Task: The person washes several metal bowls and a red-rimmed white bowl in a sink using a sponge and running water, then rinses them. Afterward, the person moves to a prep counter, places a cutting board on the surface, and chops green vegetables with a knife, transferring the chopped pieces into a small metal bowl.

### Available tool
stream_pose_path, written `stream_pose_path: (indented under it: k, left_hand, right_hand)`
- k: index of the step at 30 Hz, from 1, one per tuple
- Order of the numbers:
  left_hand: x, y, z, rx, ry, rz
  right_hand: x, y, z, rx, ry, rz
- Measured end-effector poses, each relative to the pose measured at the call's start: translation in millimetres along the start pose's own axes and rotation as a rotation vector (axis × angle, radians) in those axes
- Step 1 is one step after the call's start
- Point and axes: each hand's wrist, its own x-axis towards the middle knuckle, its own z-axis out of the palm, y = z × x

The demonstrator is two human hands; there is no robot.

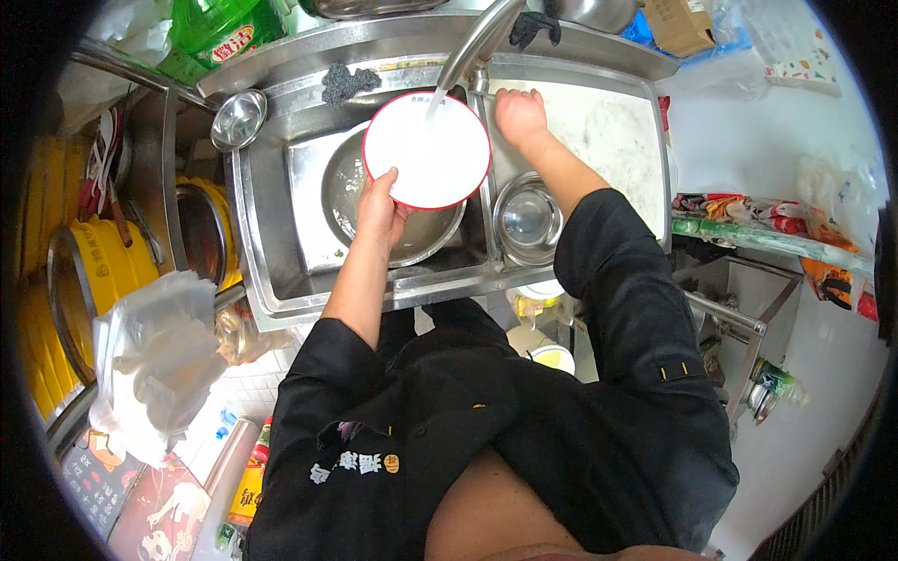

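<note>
My left hand (382, 210) grips the near left edge of a white plate with a red rim (428, 151), thumb on top. Water runs from the metal faucet (463, 52) onto the plate's far part. Below the plate, a large metal basin (340, 182) holding cloudy water sits in the left sink bowl. My right hand (520, 116) is curled into a loose fist just right of the faucet's base, over the whitish board (610, 140); whether its fingers hold anything is hidden. Nearer to me, a metal bowl with clear water (527, 219) stands beside the sink divider.
A dark scouring pad (349, 83) lies on the sink's back ledge, and a small metal bowl (239, 120) sits at its left corner. A black cloth (534, 30) lies behind the faucet. Plastic bags (151, 357) hang at left; packets (744, 210) lie on the right.
</note>
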Motion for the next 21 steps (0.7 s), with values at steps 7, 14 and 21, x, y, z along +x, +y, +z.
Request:
stream_pose_path:
  k: [7,14,21]
  left_hand:
    - [17.3,2.2,-7.9,0.037,0.031,-0.01]
    - [32.2,-1.3,-27.6,-0.098,-0.105,0.017]
    - [6.8,1.8,-16.0,-0.14,0.118,0.089]
  right_hand:
    - [-92.8,-64.4,-30.5,0.726,0.12,-0.481]
    - [-96.1,-86.2,-11.2,0.519,0.386,-0.865]
    - [-89.2,-71.7,-8.3,0.371,0.412,-0.959]
